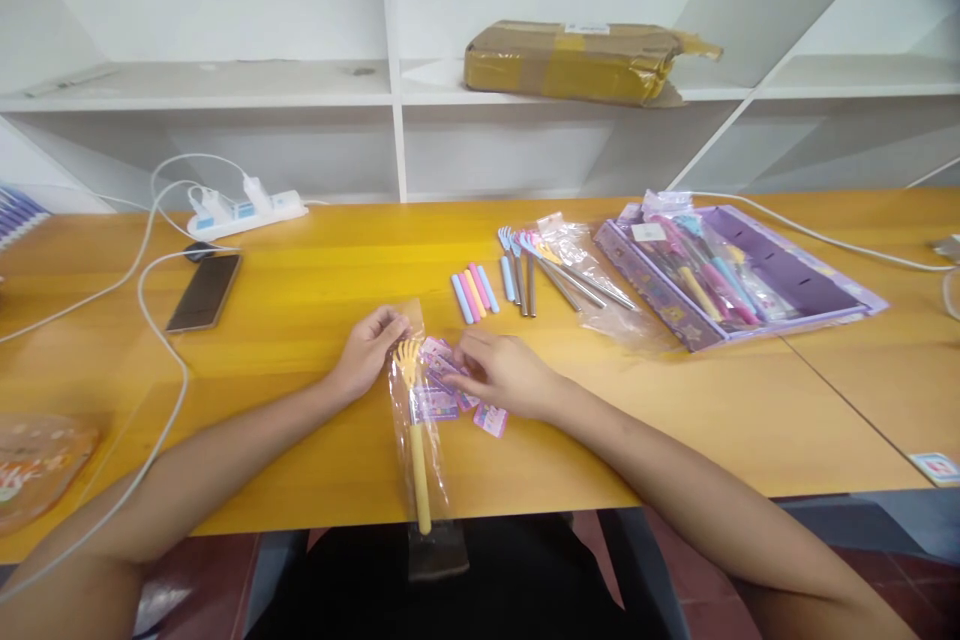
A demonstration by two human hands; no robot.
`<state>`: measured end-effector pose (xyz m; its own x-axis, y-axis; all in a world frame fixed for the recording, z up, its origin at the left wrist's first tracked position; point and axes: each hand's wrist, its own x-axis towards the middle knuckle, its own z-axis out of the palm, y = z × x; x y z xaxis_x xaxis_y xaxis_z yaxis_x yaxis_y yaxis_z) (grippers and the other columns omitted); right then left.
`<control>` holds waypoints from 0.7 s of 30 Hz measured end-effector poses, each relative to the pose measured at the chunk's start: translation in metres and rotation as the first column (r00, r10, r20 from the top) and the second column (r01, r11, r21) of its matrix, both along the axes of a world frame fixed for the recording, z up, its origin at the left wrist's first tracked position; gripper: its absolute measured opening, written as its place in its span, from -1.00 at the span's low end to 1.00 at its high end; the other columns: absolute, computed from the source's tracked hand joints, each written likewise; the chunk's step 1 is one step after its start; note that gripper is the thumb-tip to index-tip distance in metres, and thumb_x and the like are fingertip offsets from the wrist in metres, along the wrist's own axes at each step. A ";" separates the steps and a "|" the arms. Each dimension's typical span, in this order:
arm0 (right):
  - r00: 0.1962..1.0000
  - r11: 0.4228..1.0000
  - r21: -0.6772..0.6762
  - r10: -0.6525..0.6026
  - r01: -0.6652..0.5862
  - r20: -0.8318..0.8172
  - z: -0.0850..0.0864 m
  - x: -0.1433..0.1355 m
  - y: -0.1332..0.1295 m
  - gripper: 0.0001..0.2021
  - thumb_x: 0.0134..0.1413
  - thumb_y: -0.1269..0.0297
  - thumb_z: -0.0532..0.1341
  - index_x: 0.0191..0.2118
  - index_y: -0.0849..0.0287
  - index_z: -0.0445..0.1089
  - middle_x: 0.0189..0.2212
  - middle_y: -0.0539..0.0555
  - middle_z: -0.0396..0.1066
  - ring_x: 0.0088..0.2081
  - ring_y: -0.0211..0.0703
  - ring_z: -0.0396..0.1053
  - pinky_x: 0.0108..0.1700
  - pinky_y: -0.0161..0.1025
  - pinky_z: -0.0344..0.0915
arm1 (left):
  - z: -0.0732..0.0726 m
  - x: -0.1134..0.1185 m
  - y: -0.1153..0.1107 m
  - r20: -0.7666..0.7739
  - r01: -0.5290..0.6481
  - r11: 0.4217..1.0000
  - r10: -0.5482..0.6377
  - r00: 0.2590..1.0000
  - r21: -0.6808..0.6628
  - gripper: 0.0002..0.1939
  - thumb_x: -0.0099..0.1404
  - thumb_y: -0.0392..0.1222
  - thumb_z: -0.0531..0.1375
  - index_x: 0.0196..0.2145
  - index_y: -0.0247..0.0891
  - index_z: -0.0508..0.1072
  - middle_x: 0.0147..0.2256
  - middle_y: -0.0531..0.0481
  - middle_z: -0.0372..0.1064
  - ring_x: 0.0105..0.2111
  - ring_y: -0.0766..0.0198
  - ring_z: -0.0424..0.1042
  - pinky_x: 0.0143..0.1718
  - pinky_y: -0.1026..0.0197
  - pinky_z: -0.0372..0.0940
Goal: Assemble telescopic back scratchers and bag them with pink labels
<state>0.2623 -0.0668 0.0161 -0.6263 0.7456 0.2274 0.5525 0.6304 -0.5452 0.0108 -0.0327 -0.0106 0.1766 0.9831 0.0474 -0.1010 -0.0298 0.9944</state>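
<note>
Back scratcher [420, 470] in its clear sleeve, left hand on the top!

Here it is at the near middle of the orange table [300, 320]: yellow claw to the far end, yellow handle running down to the near edge, and the bottom of the clear sleeve [400, 420] poking past that edge. The left hand [367, 355] has the sleeve's far end pinched between thumb and fingers, just above the claw. Over to the right hand [510, 375], well in play, its fingers down at the purple cards [491, 420] spread just beside the sleeve; whether it grips one, I cannot tell. The two hands are apart, with claw and cards between them.

Just beyond, a neat row of blue, pink and yellow tubes [474, 293]! Right of those, metal-stemmed scratchers [555, 270] fan out, some over a clear bag [619, 315]. Farther right sits the purple box [645, 290], bagged scratchers [709, 270] piled in its left side. Far left, a phone [205, 292] lies near a white power strip [259, 212].
</note>
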 end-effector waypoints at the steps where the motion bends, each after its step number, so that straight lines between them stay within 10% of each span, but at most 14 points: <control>1: 0.998 0.999 0.013 -0.043 0.042 0.041 -0.002 0.001 0.002 -0.67 0.28 -0.02 0.34 -0.25 0.15 0.37 -0.29 0.05 0.42 -0.39 -0.23 0.28 -0.33 -0.28 0.12 | 0.001 0.000 -0.001 -0.072 0.031 0.999 -0.029 0.997 0.023 -0.63 0.34 0.11 0.34 -0.37 -0.27 0.44 -0.42 0.10 0.39 -0.40 0.36 0.34 -0.32 0.32 0.26; 7: 0.993 0.998 -0.035 -0.049 0.053 0.103 -0.010 0.001 0.006 -0.72 0.20 0.13 0.42 -0.26 0.15 0.33 -0.26 0.03 0.37 -0.36 -0.24 0.26 -0.33 -0.28 0.10 | 0.010 -0.002 -0.005 -0.298 0.122 0.991 -0.102 0.949 0.051 -0.52 0.35 0.23 0.27 -0.39 -0.30 0.57 -0.44 0.00 0.47 -0.38 0.23 0.42 -0.29 0.23 0.31; 15: 0.919 0.956 0.088 -0.241 0.281 -0.313 -0.011 0.006 0.013 -0.70 0.50 0.23 0.07 -0.33 0.15 0.37 -0.43 0.02 0.30 -0.37 -0.18 0.27 -0.28 -0.20 0.23 | 0.009 -0.002 -0.005 -0.319 0.242 0.969 -0.215 0.923 0.049 -0.39 0.44 0.27 0.14 -0.55 -0.27 0.48 -0.49 -0.02 0.42 -0.45 0.26 0.37 -0.34 0.22 0.26; 21: 0.978 0.918 0.377 0.178 -0.125 -0.107 -0.014 0.007 0.004 -0.72 0.46 0.26 0.13 0.12 0.04 0.52 -0.21 0.11 0.48 -0.29 -0.18 0.41 -0.26 -0.22 0.39 | 0.010 -0.001 -0.007 -0.174 0.248 0.969 -0.246 0.953 -0.011 -0.46 0.45 0.30 0.13 -0.16 -0.25 0.60 -0.20 -0.08 0.57 -0.19 0.13 0.49 -0.07 0.15 0.33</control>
